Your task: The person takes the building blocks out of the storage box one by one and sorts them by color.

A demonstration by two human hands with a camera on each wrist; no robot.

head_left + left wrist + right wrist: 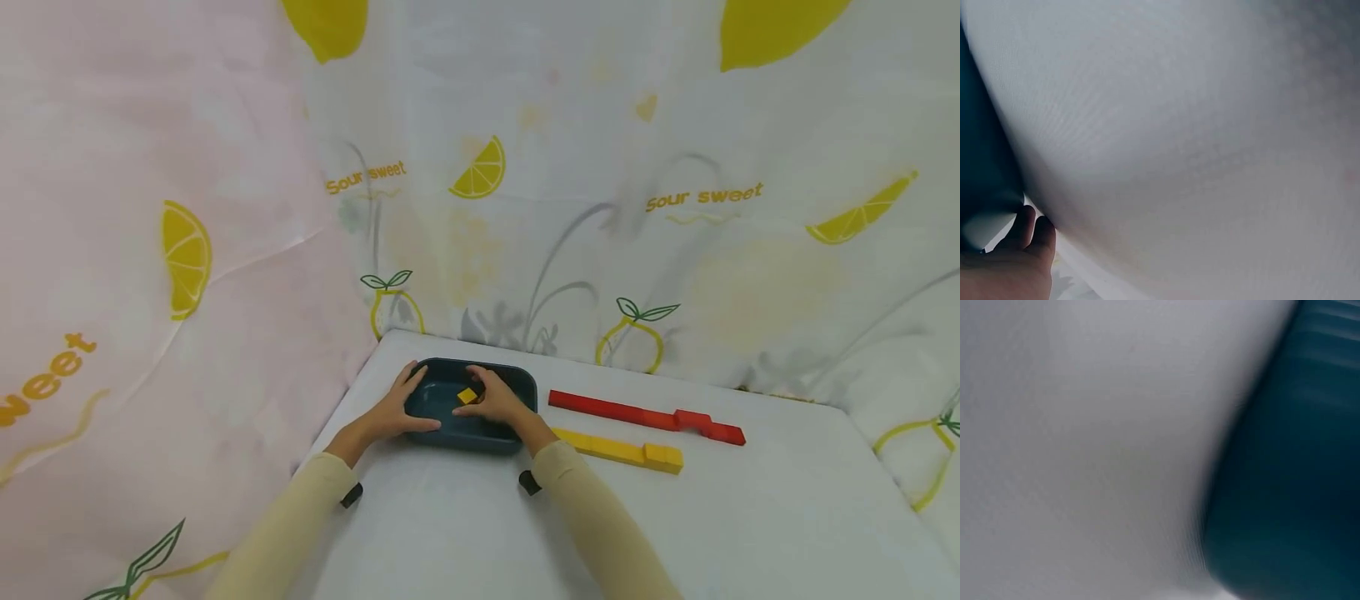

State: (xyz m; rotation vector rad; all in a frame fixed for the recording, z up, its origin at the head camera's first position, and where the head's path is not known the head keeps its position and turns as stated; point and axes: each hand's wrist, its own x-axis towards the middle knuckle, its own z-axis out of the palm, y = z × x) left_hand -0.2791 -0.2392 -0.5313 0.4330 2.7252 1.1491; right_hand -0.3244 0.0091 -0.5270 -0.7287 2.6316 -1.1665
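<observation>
A dark teal rectangular tray stands on the white table. My left hand grips its left end, fingers at the far left rim and thumb along the near side. In the left wrist view, two fingers of that hand show beside the tray's outer wall. Reaching into the tray from the right is my right hand, its thumb and index finger spread apart around a small yellow block. Whether any finger touches the block is hard to see. The right wrist view shows only the tray's wall and the table.
Right of the tray lie a long row of red blocks with an arch-shaped piece and, nearer, a row of yellow blocks. The right forearm partly covers the yellow row. Lemon-printed cloth walls the table's back and left.
</observation>
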